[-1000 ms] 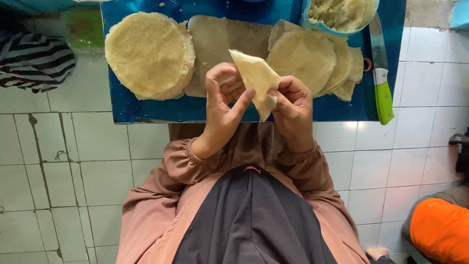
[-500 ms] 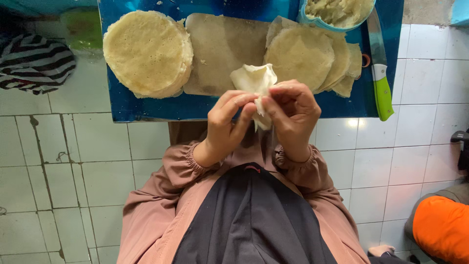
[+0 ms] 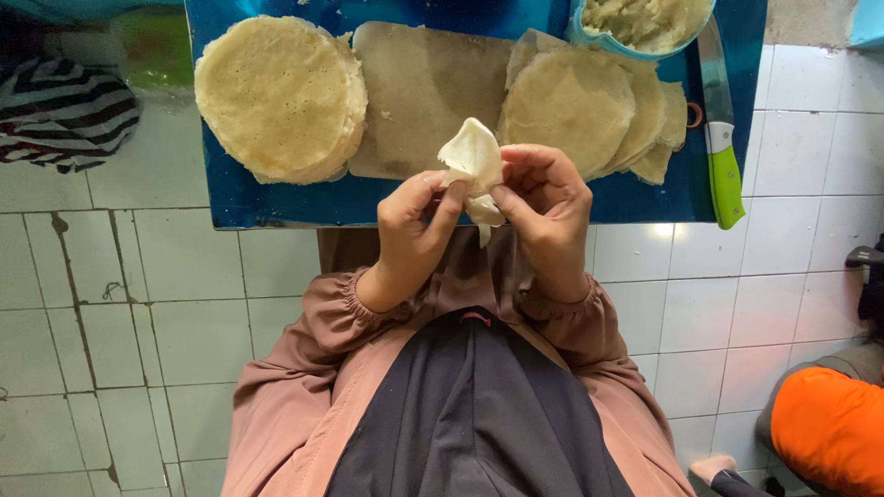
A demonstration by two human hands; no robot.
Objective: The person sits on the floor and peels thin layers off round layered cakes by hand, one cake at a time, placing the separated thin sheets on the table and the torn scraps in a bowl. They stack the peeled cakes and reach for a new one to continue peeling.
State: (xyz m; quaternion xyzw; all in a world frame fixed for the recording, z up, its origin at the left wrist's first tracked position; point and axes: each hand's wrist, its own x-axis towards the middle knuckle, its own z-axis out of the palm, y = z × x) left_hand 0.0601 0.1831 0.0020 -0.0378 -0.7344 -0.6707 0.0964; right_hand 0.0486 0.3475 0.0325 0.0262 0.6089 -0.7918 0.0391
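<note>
Folded tighter than it was a second ago, the thin pastry sheet [image 3: 475, 158] no longer shows as a flat triangle spread between the hands; it now stands as a small crumpled cone with a pointed top, pulled a little closer to the body at the centre of the frame, just over the near edge of the blue bench [image 3: 276, 198]. The left hand [image 3: 414, 225] has closed its grip on the lower left side of the sheet, thumb and forefinger pinched against it. The right hand [image 3: 548, 207] holds the other side, fingers curled round and thumb pressed on the fold, so both grips are nearly shut on the same piece. A loose tail of pastry hangs down between the thumbs.

By the look of it, the wrapping is partly shaped into a pocket; whether anything is inside cannot be told.

At the upper left of the frame lies a stack of round flat sheets [image 3: 281, 97], with a pale cutting board [image 3: 424, 92] beside it. A second fanned pile of sheets [image 3: 589, 115] sits at upper centre right, below a bowl of pale filling [image 3: 645, 23]. A green-handled knife [image 3: 723, 156] lies at the right edge of the bench.
</note>
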